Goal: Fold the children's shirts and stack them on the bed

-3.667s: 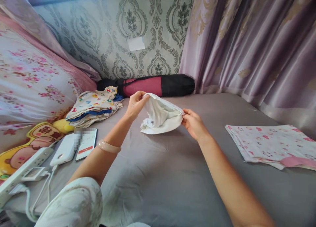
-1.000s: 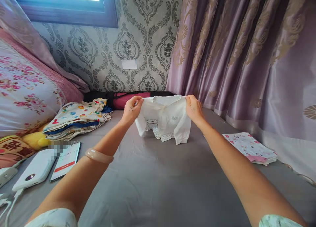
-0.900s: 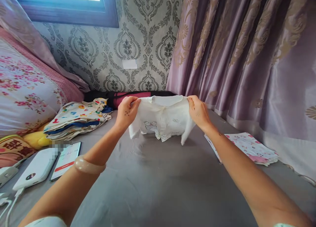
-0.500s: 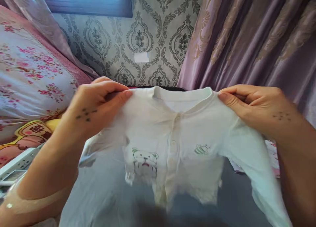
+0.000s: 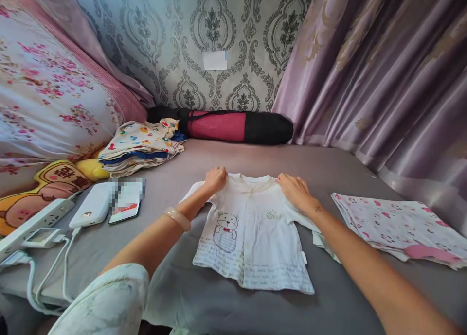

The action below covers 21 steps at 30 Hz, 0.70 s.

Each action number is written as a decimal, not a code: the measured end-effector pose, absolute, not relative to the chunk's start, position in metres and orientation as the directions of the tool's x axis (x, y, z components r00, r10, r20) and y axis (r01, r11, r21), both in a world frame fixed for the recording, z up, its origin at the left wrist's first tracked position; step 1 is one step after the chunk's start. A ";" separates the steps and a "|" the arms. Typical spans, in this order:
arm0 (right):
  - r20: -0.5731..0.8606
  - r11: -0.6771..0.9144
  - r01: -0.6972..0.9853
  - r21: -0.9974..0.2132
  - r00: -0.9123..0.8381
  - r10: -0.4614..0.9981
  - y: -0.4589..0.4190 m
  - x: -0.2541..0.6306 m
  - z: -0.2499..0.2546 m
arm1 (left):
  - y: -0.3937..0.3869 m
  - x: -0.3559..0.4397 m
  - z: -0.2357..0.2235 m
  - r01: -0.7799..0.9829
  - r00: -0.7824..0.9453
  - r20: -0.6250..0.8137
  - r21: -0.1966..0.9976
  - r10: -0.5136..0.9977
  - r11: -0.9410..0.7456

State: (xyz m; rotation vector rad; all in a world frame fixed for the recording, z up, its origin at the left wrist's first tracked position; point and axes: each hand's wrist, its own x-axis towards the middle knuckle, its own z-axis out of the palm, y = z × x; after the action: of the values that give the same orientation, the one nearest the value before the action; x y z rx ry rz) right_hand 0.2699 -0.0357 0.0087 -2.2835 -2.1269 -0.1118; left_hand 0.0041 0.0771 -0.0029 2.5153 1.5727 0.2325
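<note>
A small white baby shirt [image 5: 251, 233] with a bear print lies spread flat, front up, on the grey bed sheet [image 5: 233, 306]. My left hand [image 5: 215, 178] is closed on the shirt's left shoulder. My right hand [image 5: 296, 191] rests on the right shoulder with its fingers pressed onto the cloth. Both sleeves stick out to the sides; my right forearm covers part of the right sleeve.
A pile of folded patterned clothes [image 5: 140, 145] sits at the back left, a folded pink-print cloth [image 5: 397, 223] at the right. A red and black roll bag [image 5: 233, 126] lies by the wall. A phone [image 5: 126, 203], power bank [image 5: 93, 211], power strip [image 5: 29, 225] and floral bedding [image 5: 47, 101] are at the left.
The shirt was a bunched cloth, then held up by its shoulders in the air. Both hands have lowered it, and it now lies flat on the sheet.
</note>
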 end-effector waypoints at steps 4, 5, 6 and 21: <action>0.103 -0.022 0.993 0.119 0.010 0.995 -0.027 0.273 -0.017 | 0.076 0.009 -0.023 0.884 0.441 0.071 0.137 0.895 -0.446; 0.099 -0.022 0.991 0.133 0.009 0.995 -0.024 0.274 -0.020 | 0.078 0.009 -0.027 0.877 0.456 0.096 0.122 0.885 -0.465; 0.092 -0.028 0.989 0.146 0.014 0.996 -0.020 0.276 -0.023 | 0.082 0.010 -0.030 0.867 0.474 0.124 0.110 0.872 -0.487; 0.058 -0.038 0.988 0.149 0.029 0.998 0.065 0.296 -0.033 | 0.171 0.015 -0.039 0.774 0.624 0.243 -0.061 0.742 -0.631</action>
State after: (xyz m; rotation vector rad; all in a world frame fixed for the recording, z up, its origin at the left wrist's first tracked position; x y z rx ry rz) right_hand 0.2965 0.0653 -0.0328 -2.3006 -2.2238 -0.2340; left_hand 0.0154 0.1714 -0.0392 2.9732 1.3983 0.3248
